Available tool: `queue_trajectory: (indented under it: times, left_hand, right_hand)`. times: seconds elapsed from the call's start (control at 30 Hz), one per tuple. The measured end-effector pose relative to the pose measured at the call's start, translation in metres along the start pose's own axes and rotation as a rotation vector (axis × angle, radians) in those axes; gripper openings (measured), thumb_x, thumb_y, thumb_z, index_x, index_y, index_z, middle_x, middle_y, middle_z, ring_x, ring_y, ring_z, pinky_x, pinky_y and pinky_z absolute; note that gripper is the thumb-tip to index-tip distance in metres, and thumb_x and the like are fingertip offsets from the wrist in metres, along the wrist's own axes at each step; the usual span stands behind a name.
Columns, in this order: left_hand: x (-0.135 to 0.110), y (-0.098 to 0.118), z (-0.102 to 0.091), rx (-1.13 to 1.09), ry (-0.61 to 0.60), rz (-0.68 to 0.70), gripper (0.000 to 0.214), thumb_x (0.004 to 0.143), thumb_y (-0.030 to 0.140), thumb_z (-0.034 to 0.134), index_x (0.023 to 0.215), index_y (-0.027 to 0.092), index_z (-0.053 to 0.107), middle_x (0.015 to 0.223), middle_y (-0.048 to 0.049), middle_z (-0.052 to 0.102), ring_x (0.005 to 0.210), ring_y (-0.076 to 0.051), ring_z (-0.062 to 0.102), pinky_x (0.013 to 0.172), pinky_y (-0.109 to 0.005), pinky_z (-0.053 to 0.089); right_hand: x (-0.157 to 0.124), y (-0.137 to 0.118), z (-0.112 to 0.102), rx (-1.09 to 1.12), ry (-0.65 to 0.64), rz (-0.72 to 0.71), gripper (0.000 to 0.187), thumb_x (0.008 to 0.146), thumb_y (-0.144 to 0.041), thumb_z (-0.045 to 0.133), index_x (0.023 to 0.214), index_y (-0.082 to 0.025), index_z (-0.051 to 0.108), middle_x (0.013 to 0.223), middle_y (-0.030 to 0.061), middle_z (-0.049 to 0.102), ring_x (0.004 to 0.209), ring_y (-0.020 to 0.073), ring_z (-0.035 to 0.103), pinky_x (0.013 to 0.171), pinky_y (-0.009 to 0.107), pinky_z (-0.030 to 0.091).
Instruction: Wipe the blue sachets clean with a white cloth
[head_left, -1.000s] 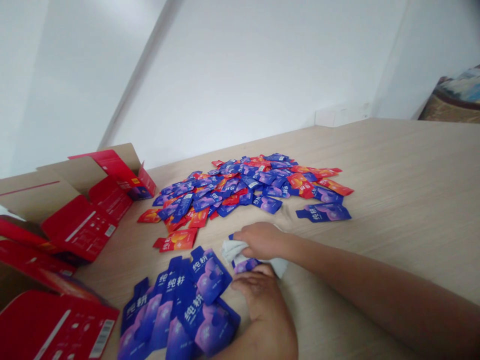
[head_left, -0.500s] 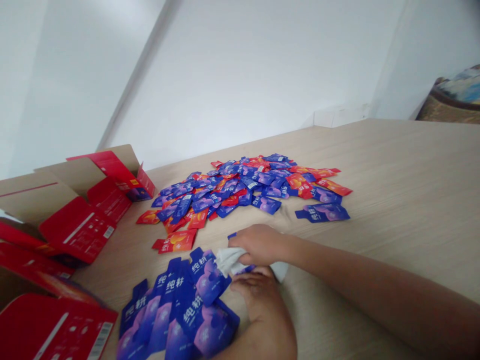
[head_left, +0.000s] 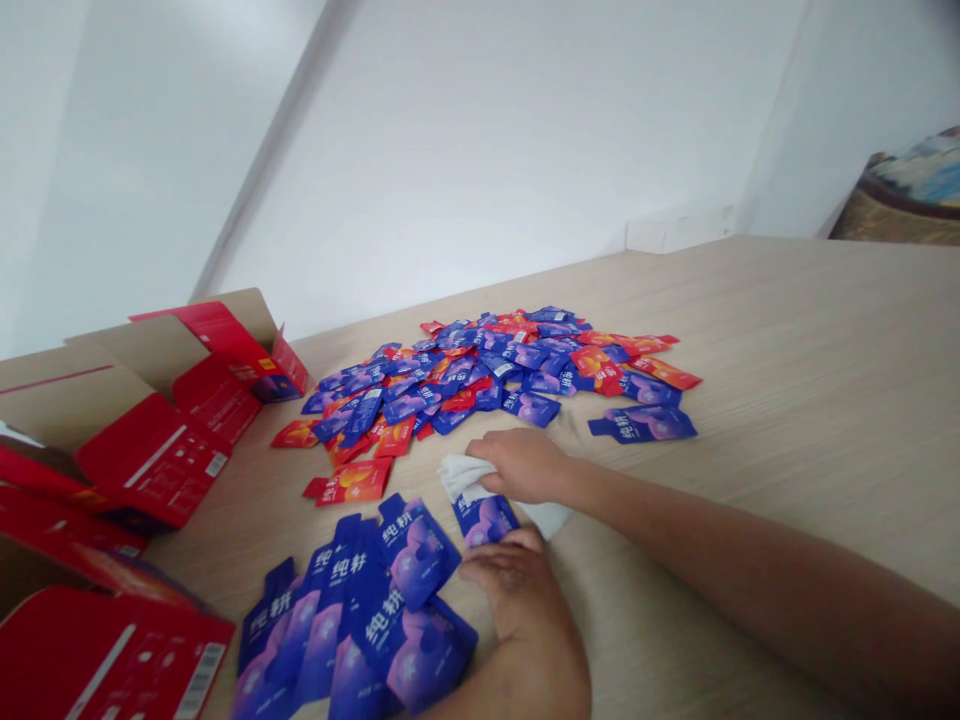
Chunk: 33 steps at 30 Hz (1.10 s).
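Note:
My left hand (head_left: 514, 580) is closed on the lower end of a blue-purple pouch (head_left: 484, 518) that lies at the front middle of the table. My right hand (head_left: 525, 465) grips a white cloth (head_left: 466, 478) at the pouch's upper end; the cloth covers that end, and a loose tail of it shows below my wrist. To the left, several blue-purple pouches (head_left: 352, 610) lie overlapping in a fanned group, printed with white characters. Just past it rests a single red-orange pouch (head_left: 352, 483).
A large mixed heap of blue and red pouches (head_left: 450, 375) spreads across the table (head_left: 787, 400). One blue pouch (head_left: 643, 424) lies apart on the right. Open red cardboard boxes (head_left: 142, 460) line the left side. A white box (head_left: 679, 230) stands by the wall.
My right hand has moved with the cloth slightly up and away from my left hand, uncovering the pouch's printed front. My left hand has stayed nearly in place.

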<state>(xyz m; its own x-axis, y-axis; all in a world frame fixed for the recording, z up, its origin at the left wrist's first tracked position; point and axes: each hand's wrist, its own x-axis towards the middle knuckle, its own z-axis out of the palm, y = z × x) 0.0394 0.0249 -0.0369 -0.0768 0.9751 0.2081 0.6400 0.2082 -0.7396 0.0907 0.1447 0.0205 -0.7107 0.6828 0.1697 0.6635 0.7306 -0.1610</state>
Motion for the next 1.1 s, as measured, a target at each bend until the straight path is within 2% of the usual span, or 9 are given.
queue_trajectory:
  times: [0.13,0.2,0.33,0.57,0.67,0.77,0.93,1.0,1.1]
  left_hand:
    - [0.003,0.004,0.003,-0.035,-0.036,-0.004,0.032,0.078,0.001,0.038,0.097,0.008,0.063,0.091,-0.0227,0.068,0.08,-0.031,0.066,0.074,-0.049,0.046]
    - [0.003,0.005,0.004,-0.055,-0.044,-0.008,0.033,0.078,0.001,0.038,0.099,0.006,0.063,0.091,-0.0244,0.068,0.081,-0.032,0.065,0.074,-0.049,0.046]
    - [0.003,0.006,0.005,-0.065,-0.032,-0.01,0.032,0.078,0.001,0.038,0.098,0.006,0.063,0.092,-0.0273,0.066,0.082,-0.034,0.065,0.073,-0.049,0.045]
    - [0.001,0.004,0.002,0.0,-0.023,-0.028,0.03,0.076,0.0,0.039,0.094,0.009,0.061,0.091,-0.0226,0.068,0.081,-0.031,0.066,0.074,-0.047,0.044]
    - [0.002,0.003,0.002,-0.026,-0.052,-0.015,0.031,0.077,0.0,0.038,0.095,0.009,0.061,0.092,-0.0226,0.068,0.081,-0.03,0.066,0.073,-0.046,0.044]
    - [0.003,0.004,0.004,-0.05,-0.067,-0.02,0.032,0.077,0.0,0.037,0.096,0.009,0.061,0.092,-0.0232,0.068,0.081,-0.031,0.066,0.074,-0.046,0.044]
    - [0.003,0.008,0.007,-0.08,-0.054,-0.011,0.032,0.077,0.0,0.038,0.099,0.006,0.061,0.093,-0.0265,0.067,0.084,-0.035,0.064,0.073,-0.049,0.044]
    - [0.002,0.007,0.005,-0.093,-0.049,-0.017,0.033,0.078,0.0,0.038,0.1,0.006,0.061,0.093,-0.0261,0.067,0.083,-0.035,0.064,0.074,-0.049,0.043]
    - [0.002,0.002,0.0,-0.21,-0.067,-0.051,0.032,0.078,0.001,0.039,0.099,0.006,0.062,0.094,-0.025,0.067,0.084,-0.033,0.064,0.075,-0.047,0.043]
  right_hand:
    - [-0.004,-0.018,0.003,0.03,-0.071,-0.164,0.029,0.081,-0.04,0.049,0.105,-0.024,0.056,0.096,0.0054,0.063,0.085,0.0217,0.06,0.066,0.03,0.042]
    - [-0.005,-0.022,0.008,0.015,-0.112,-0.193,0.03,0.081,-0.041,0.049,0.104,-0.025,0.056,0.095,0.0056,0.063,0.083,0.0217,0.06,0.064,0.03,0.042]
    - [-0.002,-0.014,0.016,0.004,-0.106,-0.11,0.035,0.08,-0.041,0.051,0.11,-0.025,0.055,0.096,0.0063,0.063,0.085,0.0228,0.06,0.065,0.031,0.043]
    - [0.004,0.011,0.012,-0.058,-0.039,0.088,0.03,0.08,-0.039,0.049,0.106,-0.024,0.054,0.096,0.0073,0.063,0.085,0.0242,0.06,0.065,0.032,0.042]
    - [0.003,0.008,0.005,-0.039,0.021,0.07,0.029,0.081,-0.037,0.048,0.105,-0.023,0.054,0.097,0.007,0.062,0.088,0.0229,0.059,0.067,0.031,0.041]
    - [0.001,-0.003,-0.001,0.001,0.042,-0.017,0.029,0.082,-0.04,0.047,0.104,-0.023,0.054,0.096,0.0061,0.063,0.087,0.0218,0.059,0.066,0.03,0.04]
    - [-0.003,-0.018,0.004,0.024,-0.101,-0.184,0.03,0.079,-0.043,0.05,0.101,-0.024,0.057,0.093,0.0052,0.064,0.081,0.0214,0.06,0.061,0.028,0.039]
    - [-0.003,-0.016,0.009,0.017,-0.136,-0.182,0.03,0.079,-0.043,0.051,0.102,-0.024,0.057,0.092,0.0056,0.065,0.08,0.0218,0.061,0.06,0.028,0.04]
    - [-0.001,-0.007,0.014,0.008,-0.108,-0.123,0.033,0.079,-0.041,0.051,0.107,-0.025,0.055,0.094,0.0064,0.065,0.084,0.0229,0.061,0.062,0.029,0.04]
